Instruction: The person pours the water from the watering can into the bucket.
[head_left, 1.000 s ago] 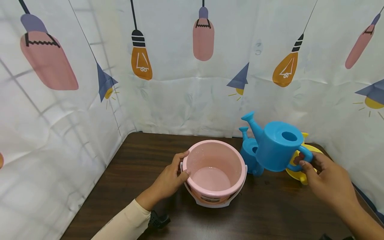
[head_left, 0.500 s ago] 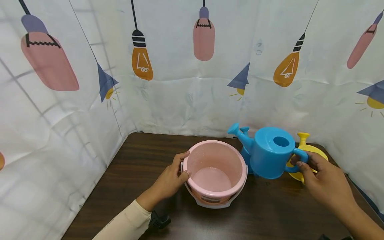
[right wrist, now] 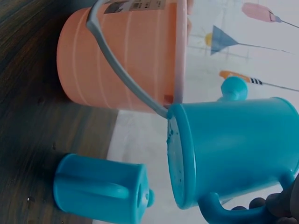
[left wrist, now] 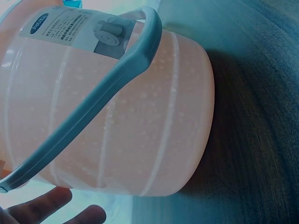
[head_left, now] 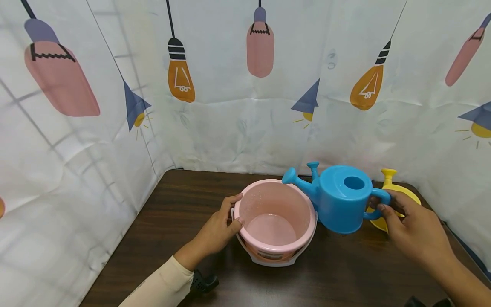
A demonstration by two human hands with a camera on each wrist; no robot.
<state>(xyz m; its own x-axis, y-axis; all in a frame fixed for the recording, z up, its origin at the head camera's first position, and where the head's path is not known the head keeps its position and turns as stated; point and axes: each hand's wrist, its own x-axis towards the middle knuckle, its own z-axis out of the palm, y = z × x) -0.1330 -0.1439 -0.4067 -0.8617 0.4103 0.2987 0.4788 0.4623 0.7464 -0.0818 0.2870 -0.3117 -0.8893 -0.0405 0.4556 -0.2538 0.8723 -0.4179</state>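
A pink bucket (head_left: 274,247) stands upright on the table, a little clear liquid visible at its bottom. My left hand (head_left: 212,230) grips its left rim, thumb over the edge and fingers along the outside. My right hand (head_left: 418,228) holds a blue watering can (head_left: 341,209) by its handle. The can is tilted slightly left, above the table, with its spout head (head_left: 289,175) over the bucket's back right rim. In the right wrist view, the can's base faces the camera and fingers (right wrist: 278,205) show at the handle. The bucket's grey bail (left wrist: 88,112) hangs down its side.
Behind the held can, a smaller blue watering can (right wrist: 98,189) stands on the dark wooden table (head_left: 184,192), mostly hidden in the head view. A yellow watering can (head_left: 406,194) is at the back right. A white curtain (head_left: 230,128) with printed lamps encloses the back and left.
My right hand has brought the blue watering can left and lower, moving its spout from behind the bucket to over its rim. The left hand and bucket have stayed put.
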